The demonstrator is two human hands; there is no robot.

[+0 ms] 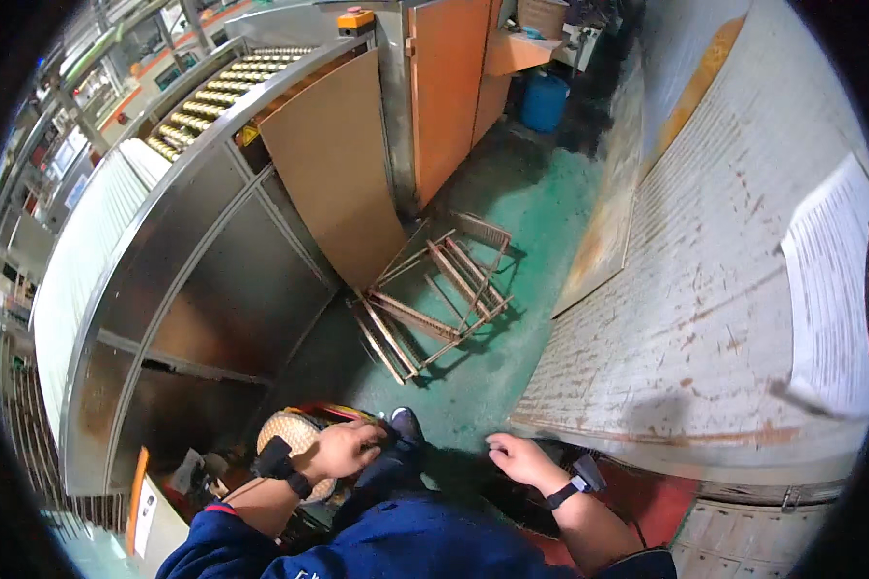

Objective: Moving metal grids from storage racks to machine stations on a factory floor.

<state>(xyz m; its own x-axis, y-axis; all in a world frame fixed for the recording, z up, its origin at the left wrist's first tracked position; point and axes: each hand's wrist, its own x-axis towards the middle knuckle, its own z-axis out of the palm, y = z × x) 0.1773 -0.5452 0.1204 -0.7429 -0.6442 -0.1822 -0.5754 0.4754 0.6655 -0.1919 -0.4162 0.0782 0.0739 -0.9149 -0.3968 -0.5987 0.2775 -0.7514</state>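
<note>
Left hand (348, 450) over the near side of the round stool (290, 429), contact not certain, its fingers loosely bent and slightly apart; right hand (519, 458) free in the air near the lower corner of the grey panel (666, 357), fingers loosely curled, thumb apart. Stool stands at lower left, close to the leg; metal rack (415, 317) lies on the green floor (550, 212) ahead, beside a brown board (333, 164) propped against the machine (212, 280).
</note>
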